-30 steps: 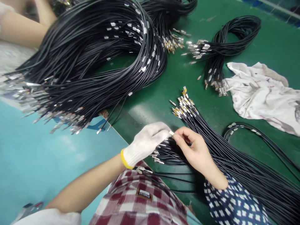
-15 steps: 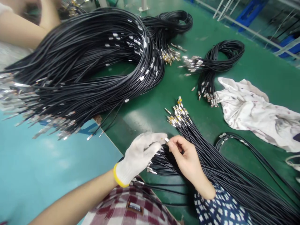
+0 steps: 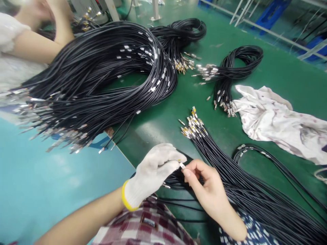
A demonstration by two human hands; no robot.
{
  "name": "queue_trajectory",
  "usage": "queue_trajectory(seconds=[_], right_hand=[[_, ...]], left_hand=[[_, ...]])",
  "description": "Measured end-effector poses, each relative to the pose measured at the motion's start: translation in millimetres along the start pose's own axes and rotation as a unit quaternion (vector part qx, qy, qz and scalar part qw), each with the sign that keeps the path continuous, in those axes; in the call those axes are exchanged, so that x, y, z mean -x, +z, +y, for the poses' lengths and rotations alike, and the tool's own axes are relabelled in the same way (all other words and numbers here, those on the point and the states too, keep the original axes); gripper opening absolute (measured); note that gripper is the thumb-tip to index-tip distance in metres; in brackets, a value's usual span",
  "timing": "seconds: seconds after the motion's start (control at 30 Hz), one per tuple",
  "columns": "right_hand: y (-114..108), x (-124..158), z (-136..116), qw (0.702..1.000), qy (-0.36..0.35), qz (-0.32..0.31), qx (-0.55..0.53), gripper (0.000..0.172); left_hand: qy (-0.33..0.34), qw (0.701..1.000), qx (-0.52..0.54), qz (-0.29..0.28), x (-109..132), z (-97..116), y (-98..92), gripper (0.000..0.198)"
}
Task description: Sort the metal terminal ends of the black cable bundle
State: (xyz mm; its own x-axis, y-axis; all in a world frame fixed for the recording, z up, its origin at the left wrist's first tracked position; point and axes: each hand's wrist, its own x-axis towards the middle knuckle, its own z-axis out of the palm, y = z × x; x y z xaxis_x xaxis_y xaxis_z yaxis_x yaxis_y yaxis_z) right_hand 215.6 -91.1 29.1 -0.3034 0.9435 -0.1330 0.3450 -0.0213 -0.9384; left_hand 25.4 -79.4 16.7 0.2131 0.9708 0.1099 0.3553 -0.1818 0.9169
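Note:
My left hand (image 3: 153, 175), in a white knit glove with a yellow cuff, is closed with thumb and fingertips at a small metal cable connector (image 3: 182, 165). Bare, my right hand (image 3: 208, 190) pinches the same connector from the other side. Beneath both hands lie black cables (image 3: 177, 183) with metal ends. Just right of my hands, a long bundle of black cables (image 3: 224, 163) runs toward the lower right, its silver and yellow-marked connectors (image 3: 194, 126) pointing away from me.
A large looped cable bundle (image 3: 102, 81) overhangs the green table (image 3: 145, 136) at left. Smaller coils (image 3: 240, 64) lie behind, beside a crumpled white cloth (image 3: 276, 122). Thin cables (image 3: 281, 172) curve at right. A co-worker's arm (image 3: 38, 46) is at upper left.
Both hands have shifted slightly down with the connector between them, the right hand most. The camera view has tilted a little, and the co-worker's hands have moved.

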Motion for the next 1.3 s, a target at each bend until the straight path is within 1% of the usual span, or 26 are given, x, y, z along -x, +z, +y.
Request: queue_trajectory(seconds=[0.17,0.27,0.33,0.47,0.53,0.67,0.77,0.87,0.97,1.13,1.23,1.3], right_hand=[[3.1,9.3,3.0,1.000,-0.006,-0.014,0.003,0.030],[5.0,13.3,7.4,1.000,-0.004,-0.015,-0.019,0.029],[5.8,15.4,10.6,0.999,0.000,-0.017,-0.040,0.026],[6.2,18.5,15.1,0.996,-0.003,-0.029,-0.089,0.013],[6.0,19.9,16.2,0.995,-0.017,-0.030,-0.089,0.009],[6.3,22.1,17.9,0.997,-0.043,-0.018,-0.068,0.007],[7.4,21.9,19.7,0.996,-0.039,-0.008,-0.075,0.007],[8.6,20.4,21.6,0.993,-0.018,-0.006,-0.116,0.009],[9.4,19.0,23.0,0.990,0.004,-0.010,-0.142,0.014],[8.9,18.1,23.9,0.992,0.011,-0.013,-0.128,0.025],[8.0,17.6,24.1,0.992,0.011,-0.019,-0.122,0.028],[7.5,17.3,24.1,0.992,0.008,-0.019,-0.121,0.029]], left_hand=[[-0.060,0.996,0.056,-0.043,6.5,5.4,0.8,0.020],[-0.095,0.992,0.059,-0.056,5.9,8.0,2.1,0.019],[-0.115,0.989,0.062,-0.066,5.0,10.5,2.9,0.018],[-0.138,0.984,0.076,-0.087,4.2,16.1,3.3,0.019],[-0.149,0.981,0.083,-0.095,3.9,17.9,3.0,0.021],[-0.166,0.977,0.088,-0.103,2.8,19.6,3.3,0.023],[-0.170,0.977,0.087,-0.098,1.9,20.7,4.9,0.023],[-0.166,0.978,0.085,-0.095,1.3,21.2,6.7,0.020],[-0.172,0.976,0.086,-0.097,1.0,20.9,7.9,0.021],[-0.189,0.973,0.081,-0.102,2.1,19.6,8.4,0.020],[-0.197,0.972,0.078,-0.099,2.7,18.2,8.6,0.021],[-0.190,0.974,0.080,-0.096,2.4,17.2,8.7,0.021]])
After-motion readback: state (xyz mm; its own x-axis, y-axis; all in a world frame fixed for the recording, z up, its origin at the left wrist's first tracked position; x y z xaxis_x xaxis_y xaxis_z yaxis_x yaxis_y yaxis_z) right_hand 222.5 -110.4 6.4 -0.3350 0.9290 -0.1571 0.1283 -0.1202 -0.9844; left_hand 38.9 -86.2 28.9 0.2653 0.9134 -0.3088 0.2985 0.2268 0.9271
